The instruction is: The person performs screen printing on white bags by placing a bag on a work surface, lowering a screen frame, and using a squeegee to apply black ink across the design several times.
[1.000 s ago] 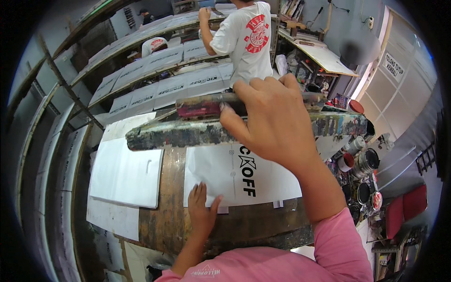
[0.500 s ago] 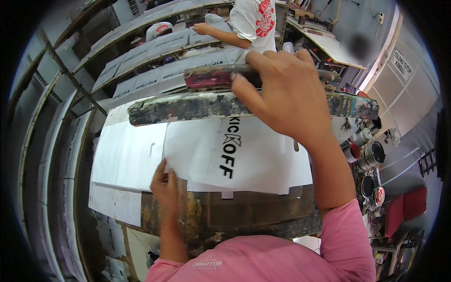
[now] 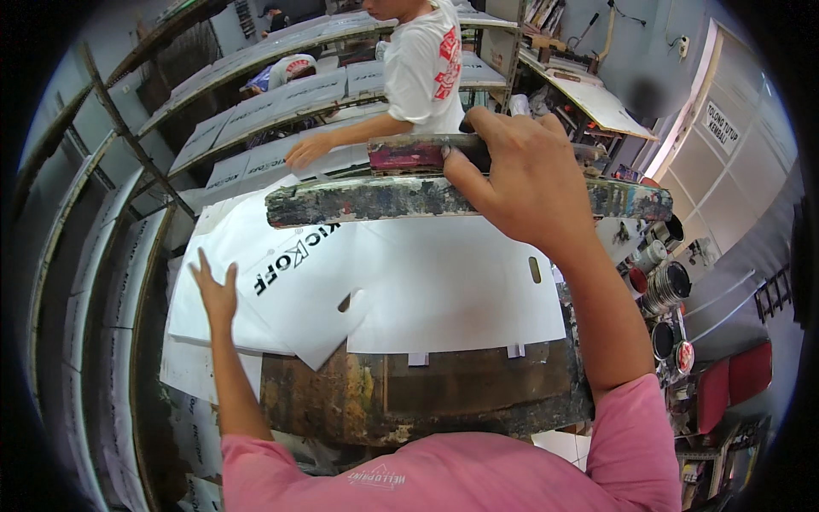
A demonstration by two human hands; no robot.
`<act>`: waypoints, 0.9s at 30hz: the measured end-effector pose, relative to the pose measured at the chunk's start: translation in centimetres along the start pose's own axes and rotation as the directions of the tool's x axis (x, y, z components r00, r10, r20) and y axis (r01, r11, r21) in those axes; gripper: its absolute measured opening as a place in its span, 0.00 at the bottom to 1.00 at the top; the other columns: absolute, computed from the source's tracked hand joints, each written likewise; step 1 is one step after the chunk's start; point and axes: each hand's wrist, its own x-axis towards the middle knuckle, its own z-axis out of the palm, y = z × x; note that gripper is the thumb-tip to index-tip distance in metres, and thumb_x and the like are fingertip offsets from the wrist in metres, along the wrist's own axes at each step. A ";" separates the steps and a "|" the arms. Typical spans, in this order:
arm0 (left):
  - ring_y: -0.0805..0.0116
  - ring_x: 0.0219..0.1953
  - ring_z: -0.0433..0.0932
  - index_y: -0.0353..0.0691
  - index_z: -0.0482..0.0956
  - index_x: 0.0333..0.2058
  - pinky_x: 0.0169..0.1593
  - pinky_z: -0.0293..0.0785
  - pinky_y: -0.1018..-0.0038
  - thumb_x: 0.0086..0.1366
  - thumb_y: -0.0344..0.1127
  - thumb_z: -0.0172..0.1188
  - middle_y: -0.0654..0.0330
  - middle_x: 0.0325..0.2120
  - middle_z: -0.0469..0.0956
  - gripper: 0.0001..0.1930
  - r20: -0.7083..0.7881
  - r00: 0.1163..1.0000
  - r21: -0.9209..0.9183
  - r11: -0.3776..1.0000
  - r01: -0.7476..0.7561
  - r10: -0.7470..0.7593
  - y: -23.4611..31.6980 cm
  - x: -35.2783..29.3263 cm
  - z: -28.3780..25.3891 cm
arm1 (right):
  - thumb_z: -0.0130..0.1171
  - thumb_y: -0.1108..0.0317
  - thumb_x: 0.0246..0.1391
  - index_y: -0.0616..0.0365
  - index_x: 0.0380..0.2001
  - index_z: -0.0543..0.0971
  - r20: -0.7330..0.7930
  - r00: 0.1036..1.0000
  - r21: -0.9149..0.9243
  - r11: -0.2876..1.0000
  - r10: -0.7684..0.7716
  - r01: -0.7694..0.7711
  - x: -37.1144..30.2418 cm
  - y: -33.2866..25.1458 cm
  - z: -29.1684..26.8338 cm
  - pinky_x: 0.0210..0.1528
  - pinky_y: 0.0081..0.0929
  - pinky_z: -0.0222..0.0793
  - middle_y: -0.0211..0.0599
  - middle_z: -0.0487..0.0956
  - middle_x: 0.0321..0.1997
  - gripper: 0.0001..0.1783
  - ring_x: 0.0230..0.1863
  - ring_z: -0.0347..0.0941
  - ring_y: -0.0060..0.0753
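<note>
My right hand (image 3: 533,175) is closed around a paint-stained squeegee (image 3: 405,155), its thumb pressed on the near face. Just below it, the thick, ink-crusted edge of a screen frame (image 3: 358,203) is raised over the table; my palm covers part of this edge. At the left, my left hand (image 3: 215,294) has its fingers spread over a white stack (image 3: 200,316). Beside it a white bag with black lettering (image 3: 294,269) lies askew, its handle slot towards the middle. A blank white bag (image 3: 452,299) with a handle slot lies flat under the raised frame.
The dark stained worktable (image 3: 324,397) shows along the near side. Paint cans (image 3: 674,282) crowd the right, near a red chair (image 3: 717,397). Racks with printed white bags (image 3: 136,273) stand left and behind. A co-worker in a white shirt (image 3: 418,72) reaches across beyond the frame.
The printed bag has moved from the middle onto the left stack and turned, uncovering a blank one. My left hand has gone left and opened. The co-worker has shifted left.
</note>
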 end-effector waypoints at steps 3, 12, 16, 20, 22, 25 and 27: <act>0.60 0.55 0.82 0.36 0.58 0.78 0.57 0.80 0.69 0.67 0.29 0.75 0.44 0.65 0.74 0.46 0.235 0.950 -0.805 0.589 0.072 0.205 10.3 -6.9 -3.2 | 0.60 0.47 0.63 0.65 0.54 0.79 0.026 0.999 -0.008 1.000 0.020 -0.019 -1.7 -0.8 -0.1 0.49 0.48 0.66 0.49 0.82 0.29 0.30 0.36 0.80 0.53; 0.65 0.51 0.84 0.30 0.67 0.72 0.57 0.81 0.69 0.46 0.36 0.90 0.54 0.52 0.85 0.57 0.669 0.733 -0.670 0.525 0.525 0.121 18.7 -19.8 -7.7 | 0.69 0.49 0.61 0.63 0.66 0.77 0.560 0.829 0.056 0.998 -0.015 -0.020 -16.6 -5.0 -0.1 0.54 0.48 0.65 0.44 0.77 0.46 0.37 0.50 0.72 0.48; 0.63 0.53 0.85 0.34 0.83 0.55 0.57 0.80 0.65 0.42 0.42 0.92 0.52 0.51 0.87 0.41 0.693 0.720 -0.563 0.653 0.506 0.040 14.1 -26.0 -4.0 | 0.68 0.51 0.63 0.55 0.54 0.86 0.669 0.743 0.160 0.981 -0.029 -0.106 -22.4 -5.1 2.4 0.57 0.47 0.68 0.45 0.79 0.52 0.23 0.55 0.74 0.49; 0.48 0.48 0.80 0.39 0.83 0.58 0.54 0.76 0.53 0.33 0.53 0.92 0.53 0.43 0.79 0.51 0.577 0.810 -0.423 0.886 0.187 0.105 10.2 -29.0 -0.5 | 0.68 0.50 0.63 0.54 0.53 0.85 0.710 0.704 0.266 0.927 -0.003 -0.264 -26.8 -5.9 5.1 0.56 0.50 0.73 0.43 0.82 0.50 0.23 0.53 0.77 0.51; 0.48 0.49 0.77 0.37 0.82 0.59 0.54 0.74 0.52 0.31 0.57 0.91 0.54 0.43 0.76 0.54 0.524 0.834 -0.365 0.930 0.038 0.171 9.3 -29.5 0.3 | 0.70 0.50 0.61 0.53 0.53 0.84 0.739 0.674 0.248 0.934 -0.010 -0.257 -28.4 -6.5 6.2 0.55 0.49 0.75 0.40 0.83 0.46 0.24 0.50 0.78 0.50; 0.50 0.49 0.75 0.38 0.84 0.55 0.55 0.73 0.54 0.27 0.53 0.92 0.54 0.43 0.73 0.52 0.513 0.839 -0.278 0.960 -0.040 0.184 9.1 -29.7 0.5 | 0.73 0.53 0.57 0.54 0.57 0.84 0.706 0.708 0.205 0.954 0.013 -0.221 -30.0 -7.3 7.3 0.55 0.46 0.77 0.41 0.83 0.50 0.28 0.51 0.78 0.49; 0.50 0.49 0.75 0.37 0.85 0.52 0.54 0.73 0.55 0.25 0.51 0.93 0.54 0.43 0.73 0.50 0.531 0.832 -0.240 0.970 -0.036 0.162 9.2 -29.6 0.3 | 0.75 0.54 0.54 0.54 0.58 0.83 0.697 0.717 0.204 0.961 -0.008 -0.187 -30.4 -7.4 8.1 0.53 0.45 0.78 0.41 0.82 0.51 0.30 0.51 0.78 0.48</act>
